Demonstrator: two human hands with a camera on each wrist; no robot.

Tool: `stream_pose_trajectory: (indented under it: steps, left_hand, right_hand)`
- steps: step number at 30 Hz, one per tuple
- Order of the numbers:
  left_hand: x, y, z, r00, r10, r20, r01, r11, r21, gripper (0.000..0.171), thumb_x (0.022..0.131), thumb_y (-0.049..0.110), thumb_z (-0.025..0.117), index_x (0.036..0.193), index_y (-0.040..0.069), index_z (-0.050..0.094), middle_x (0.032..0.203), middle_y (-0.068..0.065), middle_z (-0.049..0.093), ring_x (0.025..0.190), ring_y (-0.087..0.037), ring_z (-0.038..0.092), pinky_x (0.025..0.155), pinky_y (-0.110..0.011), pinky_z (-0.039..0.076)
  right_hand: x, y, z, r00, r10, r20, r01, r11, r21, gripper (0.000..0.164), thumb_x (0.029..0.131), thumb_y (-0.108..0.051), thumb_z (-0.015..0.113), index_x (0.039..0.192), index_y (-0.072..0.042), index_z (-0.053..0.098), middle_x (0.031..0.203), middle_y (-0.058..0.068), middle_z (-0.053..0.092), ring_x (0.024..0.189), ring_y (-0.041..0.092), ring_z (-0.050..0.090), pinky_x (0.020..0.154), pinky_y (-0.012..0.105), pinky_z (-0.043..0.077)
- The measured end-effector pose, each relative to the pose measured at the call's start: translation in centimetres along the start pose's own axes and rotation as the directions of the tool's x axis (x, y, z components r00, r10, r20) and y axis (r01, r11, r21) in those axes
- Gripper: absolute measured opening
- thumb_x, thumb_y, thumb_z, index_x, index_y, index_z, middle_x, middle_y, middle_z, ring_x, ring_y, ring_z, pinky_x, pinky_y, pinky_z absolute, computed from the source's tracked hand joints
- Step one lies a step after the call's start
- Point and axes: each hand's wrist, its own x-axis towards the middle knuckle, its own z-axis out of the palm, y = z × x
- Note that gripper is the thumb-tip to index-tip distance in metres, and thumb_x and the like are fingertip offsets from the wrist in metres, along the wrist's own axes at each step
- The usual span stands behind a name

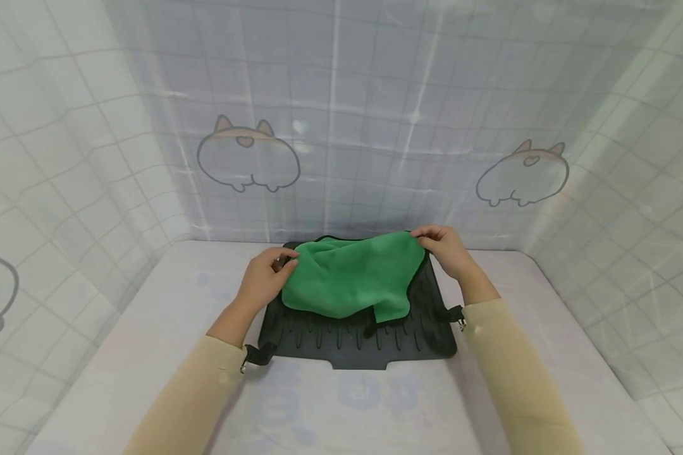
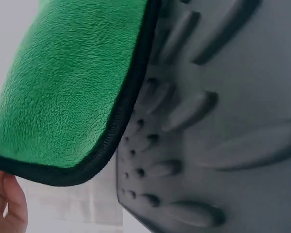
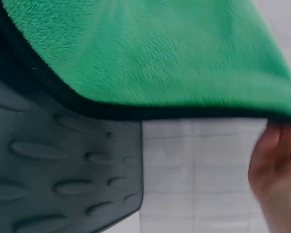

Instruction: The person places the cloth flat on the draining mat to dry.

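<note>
A green plush cloth point(image 1: 353, 275) with a dark edging hangs between both hands over a black ridged mat point(image 1: 341, 344). My left hand point(image 1: 265, 278) pinches the cloth's left edge between thumb and fingers. At the upper right corner, my right hand point(image 1: 441, 246) pinches the cloth the same way. In the left wrist view the cloth's rounded corner point(image 2: 72, 155) shows, with the fingers point(image 2: 9, 199) at its border. The right wrist view has the fingers point(image 3: 276, 155) gripping the dark hem. The cloth hides the mat's far middle part.
The mat lies on a white, faintly printed table surface point(image 1: 165, 354). Grid-patterned curtains point(image 1: 364, 126) with cartoon animal drawings rise behind and on both sides. Black straps point(image 1: 260, 354) sit at the wrists, near the mat's sides.
</note>
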Motion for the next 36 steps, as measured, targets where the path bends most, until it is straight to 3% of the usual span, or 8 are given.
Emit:
stream_pose_trajectory:
  steps: [2, 5, 8, 11, 17, 20, 28, 36]
  left_hand:
    - [0.0, -0.3, 0.0, 1.000, -0.024, 0.014, 0.023, 0.998, 0.063, 0.024, 0.101, 0.023, 0.063, 0.122, 0.013, 0.069, 0.111, -0.010, 0.064, 0.073, -0.024, 0.056, 0.063, -0.039, 0.048]
    - [-0.3, -1.0, 0.2, 0.991, -0.097, 0.096, 0.081, 0.983, 0.163, 0.029, 0.103, 0.020, 0.059, 0.128, 0.009, 0.066, 0.125, -0.017, 0.062, 0.098, -0.034, 0.063, 0.080, -0.048, 0.052]
    - [-0.6, -1.5, 0.4, 0.958, -0.175, 0.229, 0.119, 0.963, 0.240, 0.036, 0.103, 0.021, 0.057, 0.136, 0.007, 0.060, 0.138, -0.022, 0.056, 0.124, -0.041, 0.054, 0.098, -0.055, 0.047]
    - [-0.8, -1.8, 0.3, 0.928, -0.209, 0.308, 0.132, 0.959, 0.252, 0.041, 0.104, 0.026, 0.056, 0.140, 0.007, 0.056, 0.140, -0.023, 0.055, 0.126, -0.044, 0.053, 0.100, -0.057, 0.045]
    - [-0.8, -2.1, -0.2, 0.941, -0.187, 0.282, 0.126, 0.967, 0.219, 0.044, 0.106, 0.035, 0.051, 0.141, 0.010, 0.057, 0.125, -0.019, 0.065, 0.107, -0.036, 0.064, 0.081, -0.049, 0.054]
    - [-1.0, -2.3, -0.6, 0.948, -0.187, 0.259, 0.132, 0.967, 0.217, 0.044, 0.106, 0.037, 0.050, 0.140, 0.011, 0.059, 0.123, -0.016, 0.067, 0.106, -0.034, 0.065, 0.077, -0.046, 0.055]
    - [-2.1, -3.2, -1.1, 0.954, -0.160, 0.252, 0.105, 0.970, 0.217, 0.044, 0.106, 0.038, 0.050, 0.142, 0.014, 0.058, 0.126, -0.015, 0.067, 0.109, -0.034, 0.065, 0.083, -0.050, 0.054]
    - [-2.9, -3.3, -1.4, 0.944, -0.141, 0.298, 0.085, 0.977, 0.194, 0.044, 0.106, 0.038, 0.050, 0.142, 0.013, 0.058, 0.127, -0.016, 0.066, 0.112, -0.035, 0.064, 0.089, -0.053, 0.052]
  right_hand:
    - [0.4, 0.0, 0.4, 0.999, 0.004, -0.046, -0.006, 0.999, -0.047, 0.029, 0.104, -0.012, 0.053, 0.127, 0.000, 0.066, 0.135, 0.018, 0.056, 0.120, 0.030, 0.053, 0.102, 0.045, 0.043]
    - [0.8, 0.6, 1.1, 0.996, 0.022, -0.081, -0.035, 0.985, -0.168, 0.032, 0.104, -0.012, 0.054, 0.133, -0.005, 0.064, 0.141, 0.018, 0.052, 0.125, 0.035, 0.051, 0.101, 0.050, 0.045]
    - [0.7, 1.6, 1.6, 0.998, 0.048, -0.048, -0.059, 0.965, -0.255, 0.033, 0.104, -0.013, 0.056, 0.136, -0.007, 0.061, 0.143, 0.019, 0.051, 0.130, 0.036, 0.049, 0.102, 0.054, 0.044]
    - [0.1, 2.3, 1.7, 0.996, 0.092, 0.010, -0.086, 0.958, -0.275, 0.033, 0.104, -0.015, 0.056, 0.136, -0.008, 0.061, 0.141, 0.019, 0.053, 0.128, 0.038, 0.051, 0.102, 0.056, 0.044]
    - [-1.4, 2.8, 1.4, 0.977, 0.166, 0.134, -0.118, 0.944, -0.309, 0.039, 0.106, -0.020, 0.053, 0.139, -0.001, 0.056, 0.142, 0.021, 0.054, 0.130, 0.040, 0.051, 0.102, 0.053, 0.046]
    - [-2.4, 2.9, 1.3, 0.959, 0.204, 0.198, -0.139, 0.944, -0.301, 0.041, 0.106, -0.020, 0.052, 0.141, 0.002, 0.053, 0.143, 0.024, 0.052, 0.130, 0.040, 0.050, 0.099, 0.051, 0.049]
    - [-4.8, 3.4, 1.1, 0.918, 0.264, 0.295, -0.163, 0.932, -0.325, 0.040, 0.105, -0.022, 0.055, 0.136, 0.003, 0.056, 0.122, 0.019, 0.064, 0.105, 0.031, 0.062, 0.089, 0.044, 0.054]
    - [-6.4, 3.6, 1.6, 0.897, 0.250, 0.365, -0.173, 0.957, -0.231, 0.043, 0.106, -0.023, 0.053, 0.137, 0.006, 0.052, 0.105, 0.017, 0.070, 0.093, 0.027, 0.067, 0.084, 0.042, 0.055]
